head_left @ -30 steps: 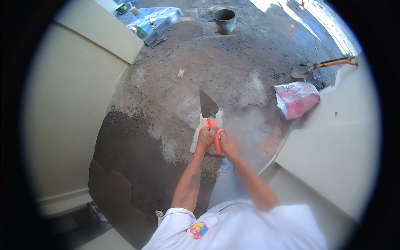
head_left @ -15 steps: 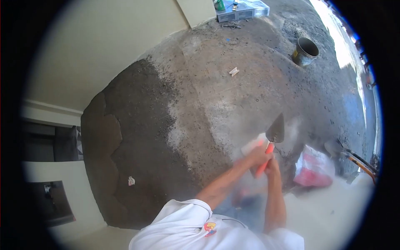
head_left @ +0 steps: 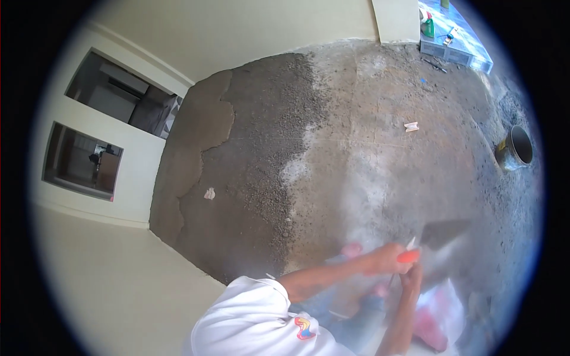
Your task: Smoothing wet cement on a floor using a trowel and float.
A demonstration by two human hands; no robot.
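A pointed trowel with an orange handle (head_left: 408, 256) and a grey, motion-blurred blade (head_left: 442, 232) is held over the floor, its blade out to the right. My left hand (head_left: 387, 259) is closed around the handle from the left. Just below it, my right hand (head_left: 411, 275) is closed too, pressed against the handle, its fingers partly hidden by the left hand. Close under the right forearm lies a red and white bag (head_left: 440, 314), hazy in the picture. My legs and feet (head_left: 356, 308) are blurred below the arms.
Dark loose rubble (head_left: 261, 172) spreads over the left floor, beside a smoother wet-looking patch (head_left: 196, 124). A crumpled wrapper (head_left: 209, 193) and a small pale piece (head_left: 411, 127) lie about. A bucket (head_left: 515, 148) stands right; a blue-topped platform (head_left: 454, 41) is far right. Cream walls (head_left: 101, 267) border the left.
My view has swung to the right, so the floor things sit further left or lower in relation to me. The trowel blade has turned from pointing away to pointing right; both hands stay on it.
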